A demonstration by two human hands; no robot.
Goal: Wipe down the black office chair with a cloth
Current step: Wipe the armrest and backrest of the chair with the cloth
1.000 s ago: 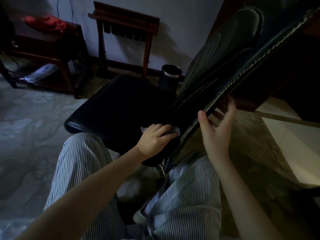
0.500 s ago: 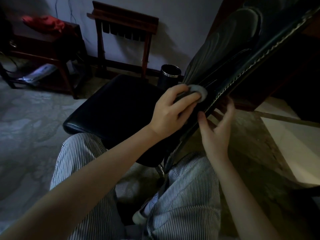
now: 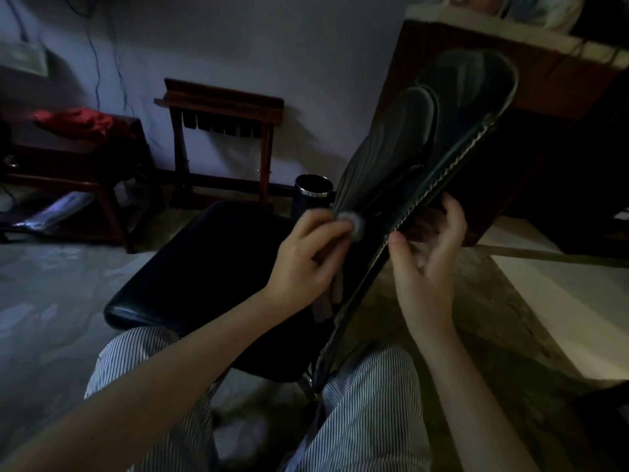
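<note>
Dim room — pale wall point(image 3: 272, 46), wooden rack point(image 3: 221, 107).

— What stands against the wall?
— A dark wooden rack point(image 3: 221, 107), with a row of small tabs hanging under its top rail.
— And to its right?
— A black cylindrical bin point(image 3: 311, 194) with a shiny rim, on the floor just beside the rack.
— Left of it?
— A dark wooden table point(image 3: 85, 185) with a red bundle of fabric point(image 3: 76, 120) heaped on top. Thin cables point(image 3: 98, 52) run down the wall above.
</note>
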